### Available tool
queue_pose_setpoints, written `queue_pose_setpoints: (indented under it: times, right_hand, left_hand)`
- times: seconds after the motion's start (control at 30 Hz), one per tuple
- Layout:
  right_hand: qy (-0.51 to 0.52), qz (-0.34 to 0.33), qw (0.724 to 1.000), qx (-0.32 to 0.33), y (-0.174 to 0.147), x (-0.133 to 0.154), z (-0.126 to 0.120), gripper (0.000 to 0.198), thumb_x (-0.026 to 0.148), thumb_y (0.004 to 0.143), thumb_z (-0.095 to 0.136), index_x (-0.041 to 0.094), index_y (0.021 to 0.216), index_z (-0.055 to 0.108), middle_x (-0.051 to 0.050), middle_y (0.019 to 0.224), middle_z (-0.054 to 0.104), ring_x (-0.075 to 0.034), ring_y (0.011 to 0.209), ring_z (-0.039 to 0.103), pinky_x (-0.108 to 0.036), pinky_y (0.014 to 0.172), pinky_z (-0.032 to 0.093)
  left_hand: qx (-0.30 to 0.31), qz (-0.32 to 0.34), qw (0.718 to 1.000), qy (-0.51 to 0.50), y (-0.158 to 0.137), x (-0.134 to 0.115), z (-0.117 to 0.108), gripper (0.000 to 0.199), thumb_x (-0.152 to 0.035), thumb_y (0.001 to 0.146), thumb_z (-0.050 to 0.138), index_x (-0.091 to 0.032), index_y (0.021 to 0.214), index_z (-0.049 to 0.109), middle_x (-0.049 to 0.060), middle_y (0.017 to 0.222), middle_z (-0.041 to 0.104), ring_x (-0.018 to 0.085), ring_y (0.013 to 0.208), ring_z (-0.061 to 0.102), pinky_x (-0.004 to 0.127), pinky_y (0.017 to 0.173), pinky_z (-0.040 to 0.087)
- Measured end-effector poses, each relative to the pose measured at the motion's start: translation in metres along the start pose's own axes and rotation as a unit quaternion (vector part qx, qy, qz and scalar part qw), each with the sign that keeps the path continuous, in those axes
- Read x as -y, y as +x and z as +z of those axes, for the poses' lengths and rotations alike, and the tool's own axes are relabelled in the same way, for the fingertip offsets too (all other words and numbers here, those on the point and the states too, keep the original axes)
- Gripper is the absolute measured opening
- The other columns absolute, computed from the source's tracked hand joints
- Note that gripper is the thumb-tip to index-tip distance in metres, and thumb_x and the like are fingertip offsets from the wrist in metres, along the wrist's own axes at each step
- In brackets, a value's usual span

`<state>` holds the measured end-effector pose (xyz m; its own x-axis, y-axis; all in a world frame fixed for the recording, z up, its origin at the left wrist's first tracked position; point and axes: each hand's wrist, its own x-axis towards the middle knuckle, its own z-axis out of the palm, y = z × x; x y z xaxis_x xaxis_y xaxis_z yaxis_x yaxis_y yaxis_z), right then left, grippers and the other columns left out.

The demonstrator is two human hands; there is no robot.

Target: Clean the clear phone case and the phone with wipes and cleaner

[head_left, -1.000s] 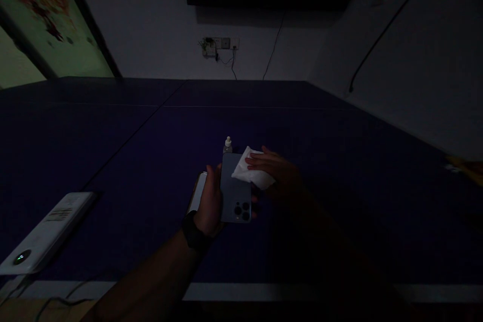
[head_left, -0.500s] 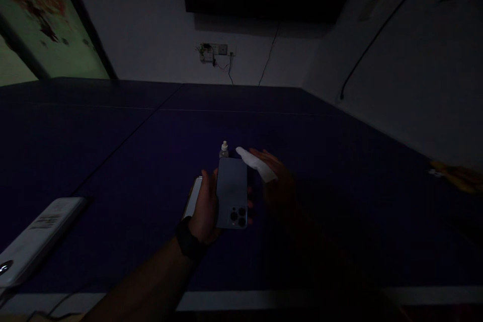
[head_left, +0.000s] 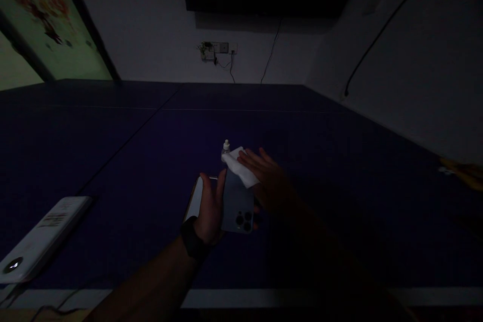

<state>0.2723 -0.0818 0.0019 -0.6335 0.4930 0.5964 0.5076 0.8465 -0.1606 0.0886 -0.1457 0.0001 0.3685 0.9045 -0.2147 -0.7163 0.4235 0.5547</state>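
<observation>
White tissue (head_left: 241,170) is held under the nearly straight fingers of the right hand (head_left: 269,178), over a phone (head_left: 236,204) the curled left hand (head_left: 210,214) grips; wiping seems underway, further strokes needing steady support.

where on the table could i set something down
Bare room shows on the purple table between the bottle and the far wall, and between the white device and the left hand. Crowded around that hand, where phone, tissue, right hand, pale flat item and bottle bunch. The table's dim right side is uncertain.
</observation>
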Motion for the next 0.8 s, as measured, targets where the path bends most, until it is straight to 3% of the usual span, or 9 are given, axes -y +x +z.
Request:
queue_pose_setpoints:
  times: [0.1,0.2,0.37,0.47,0.6,0.7,0.8]
  right_hand:
    - [0.006,-0.025,0.999,0.039,0.0019,0.0039,0.0014,0.061,0.026,0.1,0.047,0.017,0.16,0.05,-0.014,0.165,0.055,-0.031,0.16,0.042,-0.063,0.13,0.036]
    - [0.028,-0.091,0.993,0.067,0.001,0.0015,-0.0005,0.061,0.023,0.095,0.051,0.019,0.156,0.056,-0.012,0.158,0.063,-0.029,0.154,0.051,-0.063,0.13,0.037]
    - [-0.02,-0.015,0.999,0.023,0.0013,-0.0018,-0.0025,0.06,0.023,0.097,0.05,0.014,0.156,0.053,-0.017,0.161,0.057,-0.032,0.154,0.051,-0.066,0.128,0.038]
    - [-0.013,-0.047,0.997,0.057,0.0034,0.0043,-0.0017,0.063,0.018,0.094,0.052,0.011,0.156,0.053,-0.017,0.163,0.056,-0.031,0.157,0.046,-0.06,0.13,0.038]
    - [0.026,-0.106,0.992,0.065,0.0008,-0.0004,-0.0048,0.058,0.018,0.091,0.053,0.017,0.149,0.061,-0.013,0.151,0.068,-0.029,0.15,0.057,-0.061,0.131,0.036]
    - [0.001,-0.061,0.998,0.027,0.0003,-0.0044,-0.0054,0.061,0.018,0.093,0.05,0.018,0.153,0.057,-0.013,0.157,0.063,-0.031,0.152,0.054,-0.066,0.129,0.036]
    - [-0.01,-0.043,0.998,0.046,0.0023,-0.0003,-0.0034,0.065,0.016,0.091,0.052,0.012,0.156,0.053,-0.016,0.163,0.056,-0.031,0.157,0.046,-0.061,0.13,0.038]
  left_hand:
    - [-0.005,0.0,1.0,-0.007,-0.0014,-0.0017,0.0018,0.086,-0.078,0.104,0.015,-0.026,0.169,0.036,0.017,0.126,0.077,0.034,0.105,0.078,0.047,0.087,0.063]
    - [0.001,0.006,1.0,-0.014,-0.0018,-0.0025,0.0011,0.085,-0.078,0.103,0.018,-0.026,0.169,0.037,0.016,0.126,0.077,0.034,0.103,0.079,0.047,0.084,0.063]
    - [-0.002,0.019,1.0,-0.001,-0.0011,-0.0023,0.0028,0.082,-0.079,0.103,0.02,-0.033,0.171,0.029,0.015,0.129,0.076,0.032,0.102,0.078,0.047,0.084,0.063]
    - [-0.015,0.015,1.0,0.01,-0.0011,-0.0019,0.0054,0.084,-0.077,0.104,0.014,-0.028,0.171,0.03,0.017,0.127,0.076,0.033,0.102,0.078,0.047,0.084,0.063]
    - [-0.011,0.012,1.0,0.016,-0.0011,-0.0023,0.0061,0.087,-0.077,0.103,0.01,-0.026,0.17,0.031,0.017,0.125,0.076,0.033,0.101,0.078,0.048,0.085,0.063]
    - [0.011,0.012,1.0,0.008,0.0002,-0.0016,0.004,0.084,-0.079,0.103,0.014,-0.031,0.17,0.03,0.016,0.127,0.076,0.033,0.102,0.078,0.05,0.086,0.063]
    - [-0.008,0.013,1.0,0.012,0.001,-0.0008,0.0022,0.083,-0.076,0.104,0.015,-0.028,0.17,0.031,0.016,0.126,0.076,0.034,0.103,0.078,0.05,0.087,0.063]
